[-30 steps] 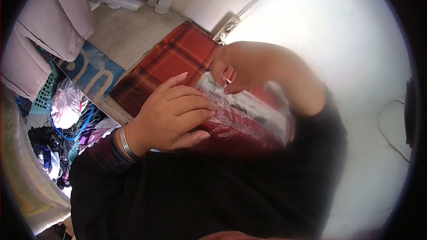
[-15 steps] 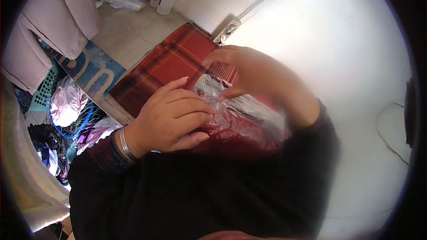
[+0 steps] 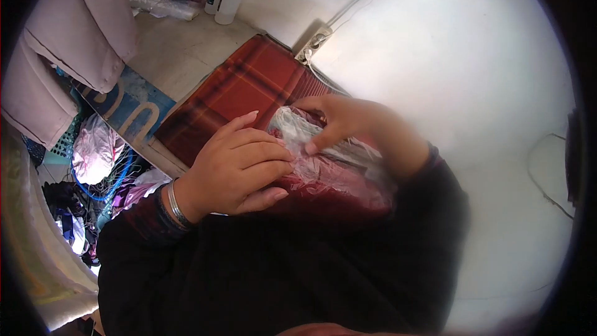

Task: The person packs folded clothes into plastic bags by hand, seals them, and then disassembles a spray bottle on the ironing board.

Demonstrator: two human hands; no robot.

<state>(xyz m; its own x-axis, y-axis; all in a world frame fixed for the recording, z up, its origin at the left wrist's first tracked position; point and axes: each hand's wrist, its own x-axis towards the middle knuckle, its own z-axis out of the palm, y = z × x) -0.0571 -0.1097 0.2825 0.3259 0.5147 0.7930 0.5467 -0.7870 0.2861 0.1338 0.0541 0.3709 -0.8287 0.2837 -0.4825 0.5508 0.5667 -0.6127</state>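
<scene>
A dark red bundle in clear crinkled plastic wrap (image 3: pixel 351 180) lies close to my body, on a folded red plaid cloth (image 3: pixel 249 81). My left hand (image 3: pixel 236 165) rests on the bundle's left end, its fingers stretched out and slightly spread. Over the far edge curl the fingers of my right hand (image 3: pixel 345 123), while its thumb presses on the plastic from above. The right fingertips are partly hidden behind the bundle, and my dark sleeve covers its near side.
A power strip (image 3: pixel 314 42) with a plugged-in cable sits by the white wall. Bottles (image 3: pixel 230 1) stand at the back. Pale cloth (image 3: pixel 93 37) hangs at the left, above a heap with a pink-white bag (image 3: pixel 94 149) and a teal basket (image 3: pixel 62 143).
My right hand has come down onto the bundle from a raised position, its fingers now around the far edge. My left hand has stayed nearly in place.
</scene>
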